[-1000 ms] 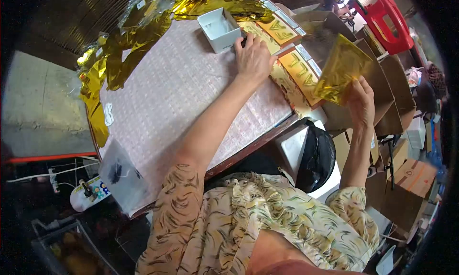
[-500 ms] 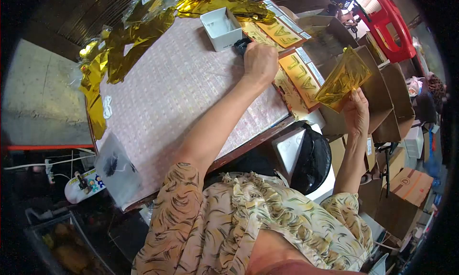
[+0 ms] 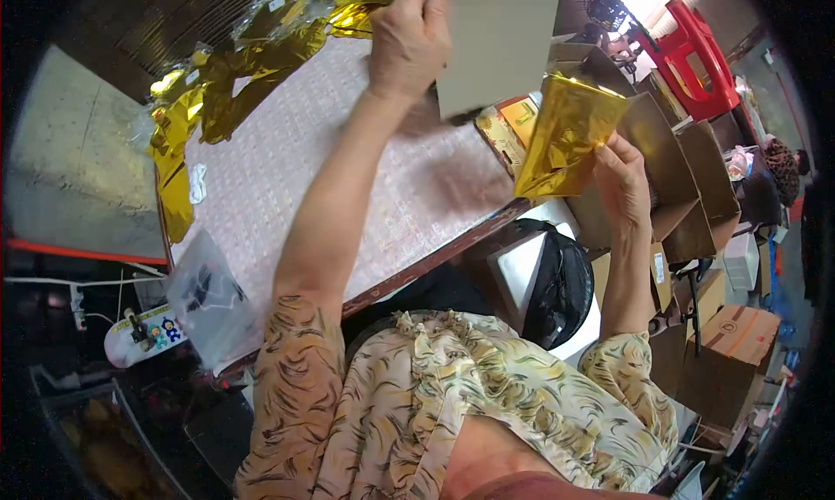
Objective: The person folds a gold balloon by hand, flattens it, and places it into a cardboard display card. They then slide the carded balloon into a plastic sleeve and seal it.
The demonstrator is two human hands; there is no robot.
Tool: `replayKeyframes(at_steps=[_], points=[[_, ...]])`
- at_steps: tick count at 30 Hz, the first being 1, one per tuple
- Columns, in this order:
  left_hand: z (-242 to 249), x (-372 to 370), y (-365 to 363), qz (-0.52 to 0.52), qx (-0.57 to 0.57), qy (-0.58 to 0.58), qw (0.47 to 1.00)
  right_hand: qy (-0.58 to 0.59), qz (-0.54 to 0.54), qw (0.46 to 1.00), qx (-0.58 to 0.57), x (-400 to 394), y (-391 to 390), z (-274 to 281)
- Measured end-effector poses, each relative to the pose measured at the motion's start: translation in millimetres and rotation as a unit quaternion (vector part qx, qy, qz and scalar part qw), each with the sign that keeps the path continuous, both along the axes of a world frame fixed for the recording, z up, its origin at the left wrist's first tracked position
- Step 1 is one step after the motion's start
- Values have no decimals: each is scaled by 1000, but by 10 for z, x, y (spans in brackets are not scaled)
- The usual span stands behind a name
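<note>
My left hand (image 3: pixel 409 52) is raised over the far part of the table, its fingers closed at the left edge of a plain grey-backed card (image 3: pixel 498 48). That card stands up from the table and hides much of what lies behind it. Pinched between the thumb and fingers of my right hand (image 3: pixel 624 171) is a folded gold foil packet (image 3: pixel 570 135), held up past the table's right edge. Between card and packet, part of an orange printed card (image 3: pixel 519 119) shows on the table.
Gold foil sheets (image 3: pixel 261 65) and clear wrappers line the table's far left edge. A white cord bundle (image 3: pixel 197 183) and a clear plastic bag (image 3: pixel 209 296) lie on the left side of the patterned tabletop (image 3: pixel 304 126). Cardboard boxes (image 3: pixel 731 339) and a red plastic stool (image 3: pixel 698 61) stand right.
My left hand has lifted a card from the printed cards, showing its grey back. The gold foil packet in my right hand has moved left and turned more upright.
</note>
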State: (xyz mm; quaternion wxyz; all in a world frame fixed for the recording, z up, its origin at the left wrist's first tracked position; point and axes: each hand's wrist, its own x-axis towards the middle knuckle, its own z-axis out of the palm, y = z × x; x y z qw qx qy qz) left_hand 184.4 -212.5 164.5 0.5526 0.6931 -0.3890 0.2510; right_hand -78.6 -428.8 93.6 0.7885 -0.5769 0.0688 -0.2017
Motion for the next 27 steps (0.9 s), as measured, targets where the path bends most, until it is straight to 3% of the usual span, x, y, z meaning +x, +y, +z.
replayKeyframes(at_steps=[1, 5, 7, 11, 13, 16, 17, 22, 24, 27], points=[[29, 40, 156, 5, 1, -1, 1000, -13, 3, 999, -49, 83, 138, 121], [-36, 66, 745, -138, 40, 128, 981, -14, 22, 993, -118, 425, 654, 317], [-91, 42, 1056, -208, 33, 216, 954, -1, 42, 993, -112, 608, 862, 315], [-141, -225, 1577, -204, -33, 315, 926, 62, 81, 993, -54, 791, 1268, 305], [-301, -296, 1836, -309, -155, 434, 832, 74, 92, 992, -54, 859, 1405, 244], [-641, -606, 2133, -350, -171, 473, 790, 86, 99, 989, -65, 928, 1591, 198], [-821, -605, 2189, -388, -141, 427, 805, 95, 120, 986, -69, 958, 1625, 177], [-998, -919, 2334, -363, -123, 522, 762, 120, 145, 972, -140, 1048, 1887, 94], [-1050, -936, 2382, -326, -130, 473, 808, 151, 158, 965, -146, 1077, 1975, 101], [-1113, -912, 2485, -319, -121, 490, 802, 129, 188, 959, -168, 1165, 2049, 60]])
